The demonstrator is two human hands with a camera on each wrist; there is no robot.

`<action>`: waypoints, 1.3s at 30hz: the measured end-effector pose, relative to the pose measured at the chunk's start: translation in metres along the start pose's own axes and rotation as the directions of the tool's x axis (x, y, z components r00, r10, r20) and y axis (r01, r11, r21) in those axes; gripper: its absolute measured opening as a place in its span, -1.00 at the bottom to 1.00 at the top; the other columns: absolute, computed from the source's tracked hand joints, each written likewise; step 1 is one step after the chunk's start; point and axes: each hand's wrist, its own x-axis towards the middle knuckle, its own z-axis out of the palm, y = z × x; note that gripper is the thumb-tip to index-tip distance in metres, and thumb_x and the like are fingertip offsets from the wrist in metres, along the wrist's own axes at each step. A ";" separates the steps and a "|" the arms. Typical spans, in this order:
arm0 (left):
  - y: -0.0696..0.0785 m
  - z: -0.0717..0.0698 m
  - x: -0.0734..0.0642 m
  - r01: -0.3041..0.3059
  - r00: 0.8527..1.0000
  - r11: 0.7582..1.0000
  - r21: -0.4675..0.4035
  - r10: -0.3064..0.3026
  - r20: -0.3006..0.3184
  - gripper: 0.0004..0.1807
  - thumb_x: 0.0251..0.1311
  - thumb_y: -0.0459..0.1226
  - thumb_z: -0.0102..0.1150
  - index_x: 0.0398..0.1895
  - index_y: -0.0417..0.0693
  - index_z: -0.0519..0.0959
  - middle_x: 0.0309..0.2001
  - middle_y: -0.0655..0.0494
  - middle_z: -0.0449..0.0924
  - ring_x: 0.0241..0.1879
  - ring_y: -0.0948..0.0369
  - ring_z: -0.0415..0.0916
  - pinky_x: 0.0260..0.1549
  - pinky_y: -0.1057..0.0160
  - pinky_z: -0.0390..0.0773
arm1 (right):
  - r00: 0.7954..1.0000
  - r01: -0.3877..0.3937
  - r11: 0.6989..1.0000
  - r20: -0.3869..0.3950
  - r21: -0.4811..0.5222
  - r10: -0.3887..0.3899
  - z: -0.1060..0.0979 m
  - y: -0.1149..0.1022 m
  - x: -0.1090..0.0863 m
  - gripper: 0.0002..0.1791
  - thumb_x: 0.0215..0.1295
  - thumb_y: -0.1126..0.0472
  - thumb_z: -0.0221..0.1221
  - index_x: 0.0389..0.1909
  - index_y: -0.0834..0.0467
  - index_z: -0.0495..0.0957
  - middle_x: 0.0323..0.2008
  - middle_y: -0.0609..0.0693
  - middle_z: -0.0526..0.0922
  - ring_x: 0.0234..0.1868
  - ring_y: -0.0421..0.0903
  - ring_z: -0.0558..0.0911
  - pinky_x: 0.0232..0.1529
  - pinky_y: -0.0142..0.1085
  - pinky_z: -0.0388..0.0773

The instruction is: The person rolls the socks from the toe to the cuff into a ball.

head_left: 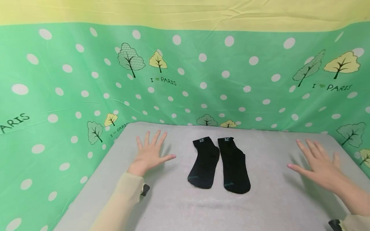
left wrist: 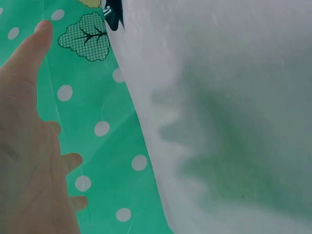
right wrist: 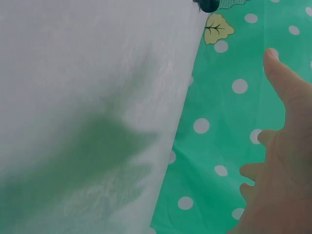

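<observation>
Two black ankle socks lie flat side by side in the head view, cuffs toward the back and toes toward the front. The left sock and the right sock each carry a small white "LC" mark on the cuff. To their left my left hand hovers over the table with its fingers spread, touching nothing. My right hand is likewise spread in the air, well to the right of the socks. Only a bit of a sock's cuff shows in the left wrist view, and a dark tip in the right wrist view.
A grey-white table surface lies under both hands. Behind it and at its sides hangs a green cloth with white dots, printed trees and a yellow band on top. Dark straps sit at the wrists.
</observation>
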 end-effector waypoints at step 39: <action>0.049 0.010 0.009 -0.083 0.996 0.996 -0.011 0.083 0.031 0.16 0.02 0.53 0.00 0.61 0.26 -0.07 0.62 0.07 -0.10 0.58 -0.27 -0.28 0.37 -0.52 -0.33 | 0.996 0.062 0.996 0.058 0.064 -0.066 0.007 -0.034 0.021 0.07 0.36 -0.31 0.08 0.61 0.00 -0.34 0.55 0.41 -0.24 0.54 0.46 -0.25 0.16 0.66 -0.46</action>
